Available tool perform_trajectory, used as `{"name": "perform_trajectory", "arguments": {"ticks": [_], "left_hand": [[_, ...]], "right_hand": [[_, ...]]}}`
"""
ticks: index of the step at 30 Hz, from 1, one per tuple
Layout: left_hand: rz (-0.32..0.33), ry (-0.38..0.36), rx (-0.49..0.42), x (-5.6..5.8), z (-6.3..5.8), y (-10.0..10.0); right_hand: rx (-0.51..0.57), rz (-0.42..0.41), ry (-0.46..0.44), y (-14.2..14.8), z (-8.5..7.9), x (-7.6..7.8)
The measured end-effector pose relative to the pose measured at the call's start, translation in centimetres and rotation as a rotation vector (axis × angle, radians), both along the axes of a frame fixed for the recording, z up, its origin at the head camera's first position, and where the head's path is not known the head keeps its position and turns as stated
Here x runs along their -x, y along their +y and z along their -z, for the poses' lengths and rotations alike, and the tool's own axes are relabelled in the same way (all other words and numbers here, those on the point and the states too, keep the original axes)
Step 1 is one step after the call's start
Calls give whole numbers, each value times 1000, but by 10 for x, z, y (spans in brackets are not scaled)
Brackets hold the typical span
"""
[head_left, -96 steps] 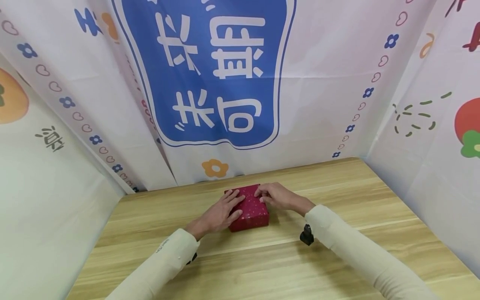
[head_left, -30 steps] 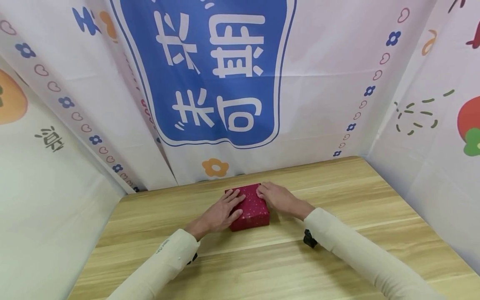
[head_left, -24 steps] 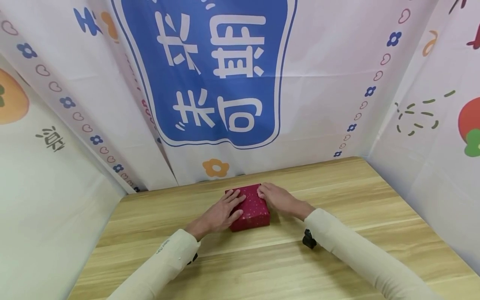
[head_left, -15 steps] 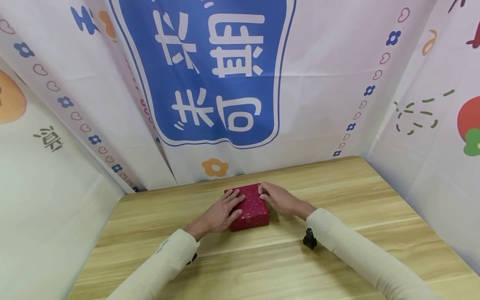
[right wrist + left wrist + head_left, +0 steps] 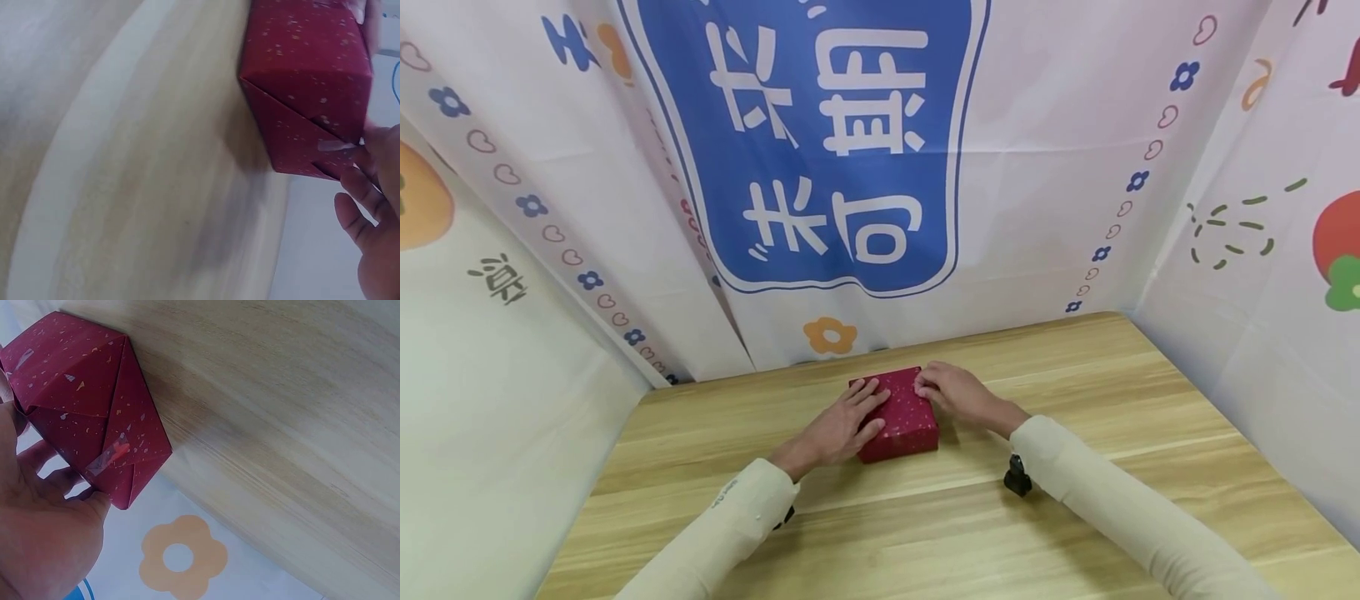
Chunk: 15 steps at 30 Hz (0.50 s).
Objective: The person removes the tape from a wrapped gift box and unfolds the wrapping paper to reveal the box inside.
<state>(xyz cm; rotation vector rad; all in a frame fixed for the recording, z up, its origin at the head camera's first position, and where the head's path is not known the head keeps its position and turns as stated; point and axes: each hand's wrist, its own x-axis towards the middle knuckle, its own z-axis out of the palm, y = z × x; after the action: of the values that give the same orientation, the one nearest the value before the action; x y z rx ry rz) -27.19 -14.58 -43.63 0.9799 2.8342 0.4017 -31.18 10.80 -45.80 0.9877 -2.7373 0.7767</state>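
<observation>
A small box wrapped in dark red speckled paper (image 5: 904,417) lies near the back of the wooden table. My left hand (image 5: 841,423) rests over its left part, fingers spread on the top. At the right edge is my right hand (image 5: 958,392), fingers curled. In the right wrist view, a short strip of clear tape (image 5: 334,145) lies on the folded end, and the right hand (image 5: 381,231) pinches its edge. The left wrist view shows the other folded end, with clear tape (image 5: 107,457) across its flaps.
The wooden tabletop (image 5: 880,533) extends around the box. Behind it hangs a white printed cloth (image 5: 1030,233) with a blue panel, and cloth walls stand at both sides. A small black device (image 5: 1017,477) sits under the right cuff.
My right hand has moved from fingers on the box's top to its right edge, with small shifts there since. The left hand and the box have hardly moved.
</observation>
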Motion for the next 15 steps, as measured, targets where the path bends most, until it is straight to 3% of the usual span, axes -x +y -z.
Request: {"name": "perform_trajectory", "arguments": {"ticks": [5, 15], "left_hand": [[6, 0, 4, 0, -1, 0], [7, 7, -9, -1, -2, -1]], "right_hand": [[-19, 8, -60, -3, 4, -1], [111, -50, -212, -1, 3, 1]]}}
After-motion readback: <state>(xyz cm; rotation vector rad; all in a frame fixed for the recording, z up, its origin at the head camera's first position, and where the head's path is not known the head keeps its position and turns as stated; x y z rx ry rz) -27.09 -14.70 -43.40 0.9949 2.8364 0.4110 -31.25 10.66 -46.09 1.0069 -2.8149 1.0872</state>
